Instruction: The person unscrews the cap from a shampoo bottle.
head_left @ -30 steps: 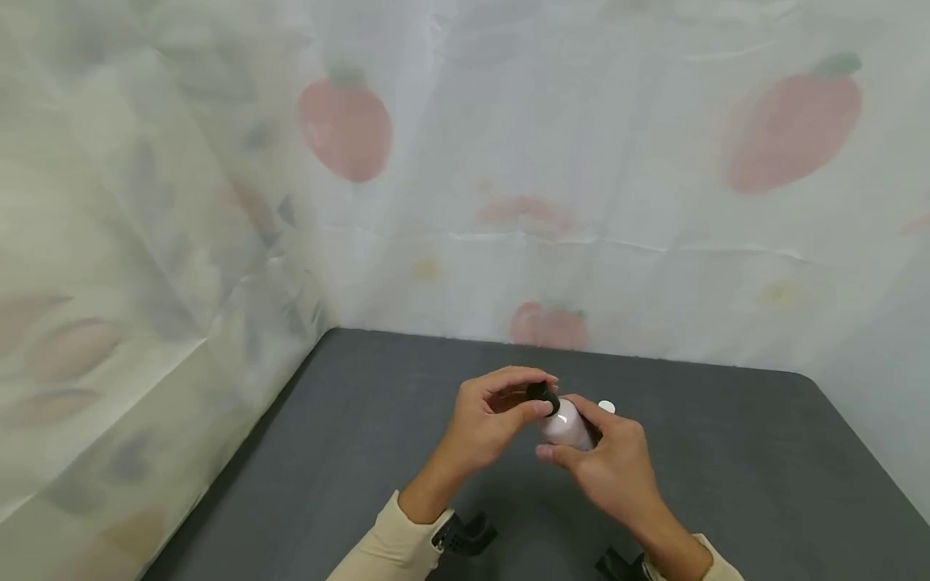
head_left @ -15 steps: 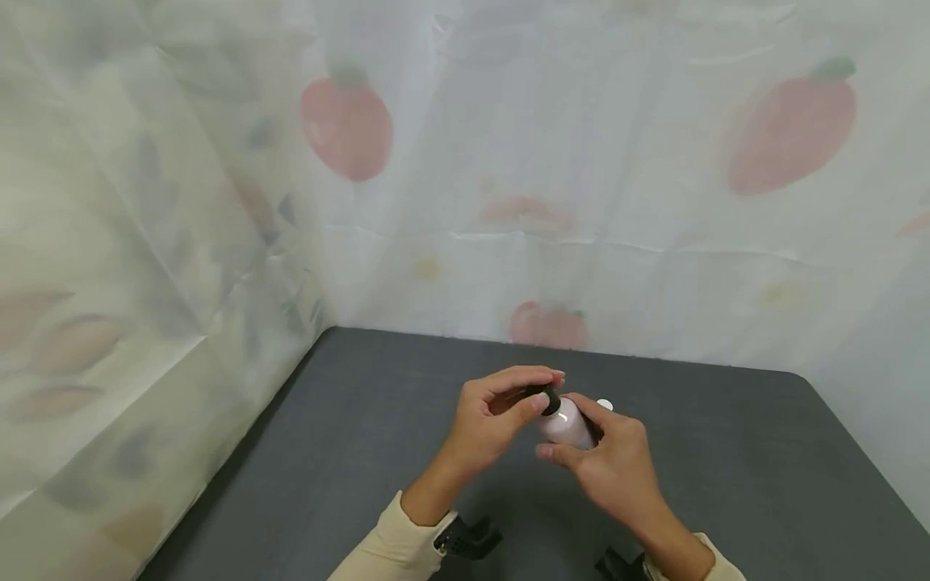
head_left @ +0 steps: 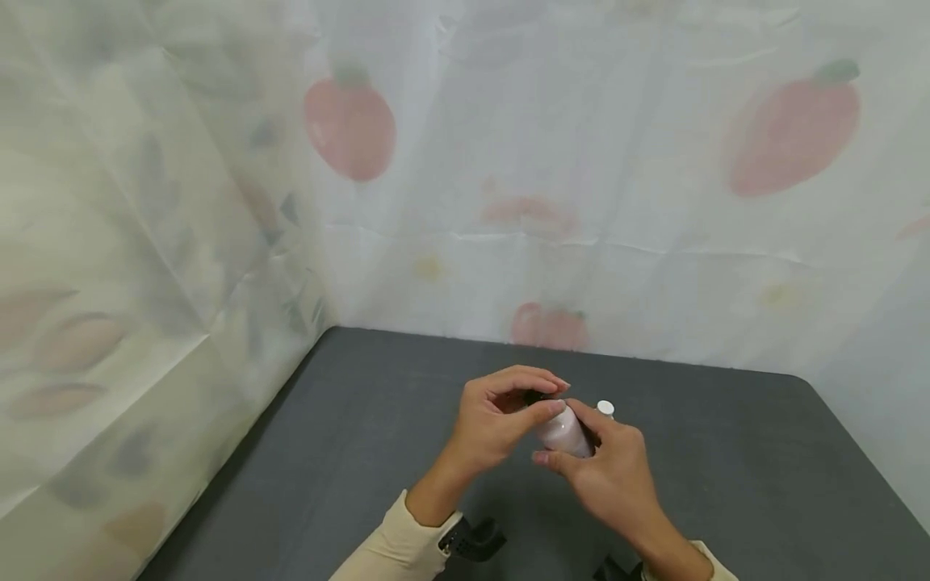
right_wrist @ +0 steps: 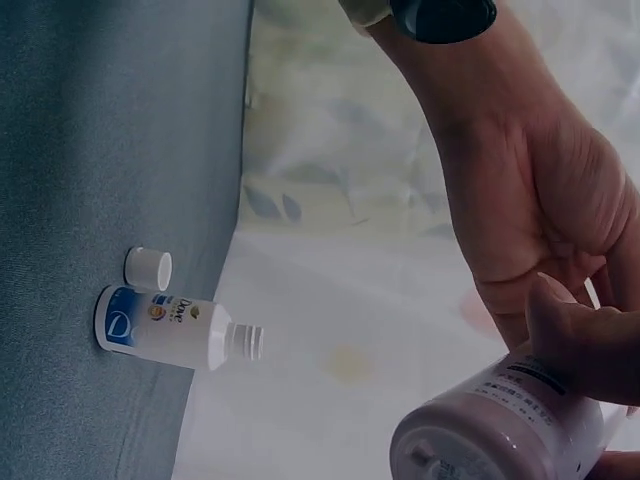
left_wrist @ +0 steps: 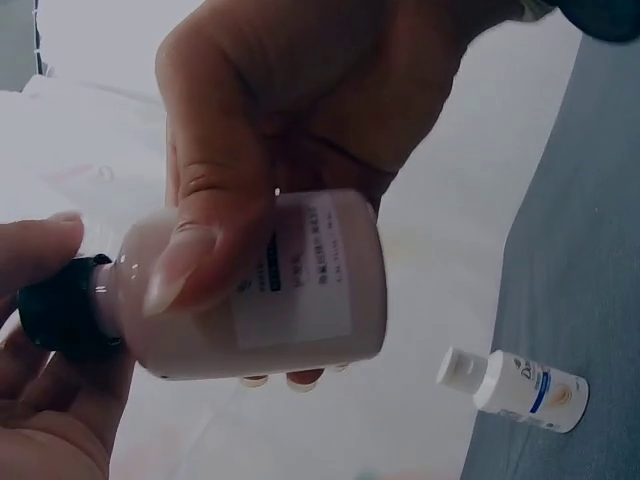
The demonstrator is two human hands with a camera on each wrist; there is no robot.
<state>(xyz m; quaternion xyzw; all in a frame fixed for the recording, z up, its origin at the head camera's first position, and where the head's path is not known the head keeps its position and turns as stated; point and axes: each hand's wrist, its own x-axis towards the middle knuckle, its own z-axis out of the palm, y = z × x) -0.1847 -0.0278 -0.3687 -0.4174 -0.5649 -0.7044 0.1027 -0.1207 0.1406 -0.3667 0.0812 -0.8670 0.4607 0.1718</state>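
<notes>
A small pale-pink lotion bottle (head_left: 563,434) with a printed label is held tilted above the table. My right hand (head_left: 613,474) grips its body, thumb on the near side and fingers behind. At the bottle's neck sits a black cap (left_wrist: 65,308), which my left hand (head_left: 488,420) pinches between thumb and fingers. A strip of neck shows between cap and body in the left wrist view. From the right wrist view, the base of the pink bottle (right_wrist: 480,440) faces the camera.
A white Dove bottle (right_wrist: 165,328) stands on the dark grey table (head_left: 378,420) beyond my right hand, its threaded neck uncapped. Beside it lies a white cap (right_wrist: 150,268). Fruit-printed sheeting (head_left: 625,161) hangs behind and at the left.
My left thumb and fingers have shifted slightly right over the black cap, turning about it. The pink bottle has tipped a little; my right hand keeps its grip.
</notes>
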